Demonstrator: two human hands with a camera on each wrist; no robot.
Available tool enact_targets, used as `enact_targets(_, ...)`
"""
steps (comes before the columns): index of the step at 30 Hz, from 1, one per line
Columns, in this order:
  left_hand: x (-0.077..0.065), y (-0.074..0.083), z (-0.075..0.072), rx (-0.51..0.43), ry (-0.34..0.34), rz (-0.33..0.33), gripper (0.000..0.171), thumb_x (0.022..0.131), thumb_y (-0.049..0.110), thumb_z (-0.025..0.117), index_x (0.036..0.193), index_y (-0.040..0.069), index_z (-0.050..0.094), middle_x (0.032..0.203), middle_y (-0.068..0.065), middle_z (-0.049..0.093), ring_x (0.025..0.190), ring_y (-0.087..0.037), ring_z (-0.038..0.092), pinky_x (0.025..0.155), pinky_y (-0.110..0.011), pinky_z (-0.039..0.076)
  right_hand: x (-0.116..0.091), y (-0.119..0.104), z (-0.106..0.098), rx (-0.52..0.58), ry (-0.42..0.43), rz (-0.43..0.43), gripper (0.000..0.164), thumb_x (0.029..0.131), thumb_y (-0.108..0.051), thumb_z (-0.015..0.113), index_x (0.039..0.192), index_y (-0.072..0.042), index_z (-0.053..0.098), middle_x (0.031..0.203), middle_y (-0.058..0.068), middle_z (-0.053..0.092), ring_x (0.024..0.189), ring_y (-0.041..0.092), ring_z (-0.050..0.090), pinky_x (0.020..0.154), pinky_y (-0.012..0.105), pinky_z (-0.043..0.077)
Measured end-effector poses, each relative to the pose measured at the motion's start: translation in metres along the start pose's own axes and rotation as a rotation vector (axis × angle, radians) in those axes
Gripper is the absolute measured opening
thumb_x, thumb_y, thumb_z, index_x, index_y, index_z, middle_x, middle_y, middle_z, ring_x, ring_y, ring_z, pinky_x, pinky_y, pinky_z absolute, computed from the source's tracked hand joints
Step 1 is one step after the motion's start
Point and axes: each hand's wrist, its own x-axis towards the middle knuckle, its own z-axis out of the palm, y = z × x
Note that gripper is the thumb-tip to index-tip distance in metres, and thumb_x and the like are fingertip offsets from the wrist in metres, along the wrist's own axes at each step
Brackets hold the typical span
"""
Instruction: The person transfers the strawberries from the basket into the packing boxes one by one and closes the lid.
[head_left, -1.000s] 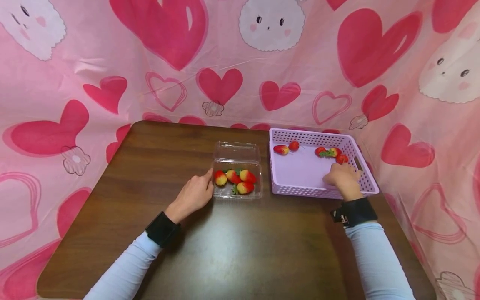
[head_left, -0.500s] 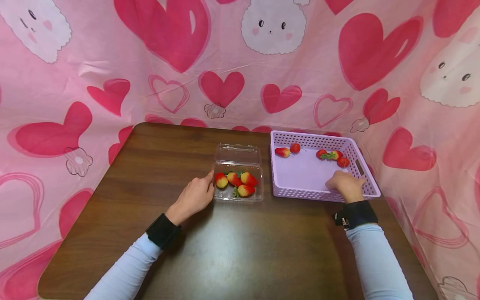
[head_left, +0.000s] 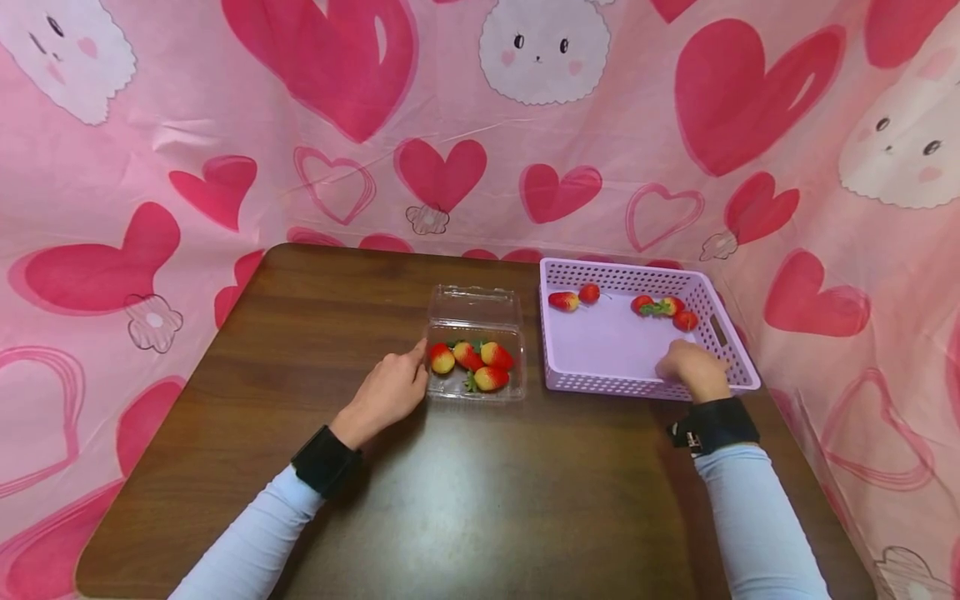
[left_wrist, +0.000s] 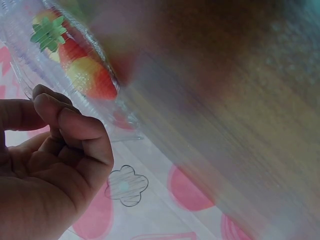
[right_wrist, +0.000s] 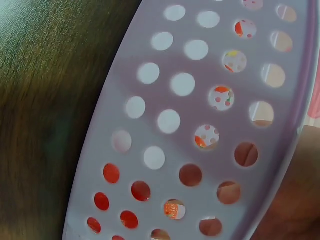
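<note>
My left hand [head_left: 390,383] is at the left side of a clear plastic clamshell box [head_left: 474,310], its lid standing open at the back. In the left wrist view its curled fingers and thumb pinch the box's edge. Several red-and-yellow strawberries [head_left: 491,379] with green leaves lie inside. My right hand [head_left: 693,367] reaches down into a lilac perforated basket [head_left: 600,387], close behind the front wall. Through the wall's holes the right wrist view shows a red strawberry [right_wrist: 111,173] by the hand. The right fingertips are hidden, so I cannot tell whether they grip it.
In the basket, a strawberry [head_left: 564,301] and a small round red fruit [head_left: 589,293] lie at the back left. Several more red fruits [head_left: 686,321] lie at the back right. Both containers stand on a brown wooden table [head_left: 450,500], with a pink heart-patterned cloth [head_left: 345,67] around it.
My right hand has shifted slightly toward the basket's front wall and now stays low there. The left hand and the clamshell box keep their places.
</note>
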Motion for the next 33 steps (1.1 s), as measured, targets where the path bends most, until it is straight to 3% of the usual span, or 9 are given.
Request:
enact_targets(5, -0.002, 0.0, 0.001, 0.003, 0.006, 0.003, 0.056, 0.104, 0.01, 0.057, 0.155, -0.008, 0.044, 0.056, -0.001, 0.044, 0.04, -0.017, 0.037, 0.042, -0.029, 0.037, 0.005, -0.001, 0.002, 0.013, 0.029, -0.042, 0.048, 0.089, -0.016, 0.064, 0.12, 0.019, 0.051, 0.105, 0.032, 0.057, 0.098, 0.046, 0.055, 0.092, 0.062, 0.048)
enact_targets(14, -0.003, 0.0, 0.004, -0.012, 0.004, 0.002, 0.055, 0.104, 0.01, 0.058, 0.154, -0.009, 0.044, 0.056, -0.002, 0.045, 0.04, -0.017, 0.038, 0.041, -0.029, 0.038, 0.009, -0.001, 0.009, 0.077, 0.117, -0.136, 0.029, 0.089, -0.009, 0.063, 0.106, 0.014, 0.059, 0.101, 0.03, 0.064, 0.092, 0.044, 0.058, 0.088, 0.058, 0.05)
enact_targets(20, -0.002, 0.0, 0.003, -0.01, 0.013, 0.012, 0.056, 0.104, 0.009, 0.058, 0.155, -0.009, 0.044, 0.056, -0.001, 0.043, 0.04, -0.017, 0.037, 0.041, -0.028, 0.037, 0.012, -0.003, 0.008, 0.084, 0.149, -0.147, 0.027, 0.088, -0.009, 0.062, 0.103, 0.013, 0.061, 0.097, 0.029, 0.065, 0.091, 0.044, 0.059, 0.088, 0.057, 0.051)
enact_targets(27, 0.0, 0.001, 0.0, -0.01, 0.011, -0.002, 0.056, 0.104, 0.009, 0.058, 0.155, -0.008, 0.044, 0.056, -0.002, 0.042, 0.04, -0.017, 0.039, 0.041, -0.029, 0.038, 0.008, -0.003, 0.006, 0.1, 0.093, -0.124, 0.033, 0.089, -0.014, 0.066, 0.108, 0.014, 0.063, 0.099, 0.027, 0.066, 0.09, 0.042, 0.059, 0.086, 0.056, 0.052)
enact_targets(33, 0.001, 0.001, 0.0, -0.016, 0.001, -0.005, 0.057, 0.104, 0.01, 0.058, 0.156, -0.008, 0.043, 0.058, -0.003, 0.044, 0.041, -0.018, 0.04, 0.042, -0.029, 0.04, 0.003, -0.003, 0.002, 0.051, 0.027, -0.121, 0.041, 0.088, -0.018, 0.069, 0.112, 0.014, 0.062, 0.1, 0.027, 0.065, 0.09, 0.04, 0.058, 0.085, 0.054, 0.052)
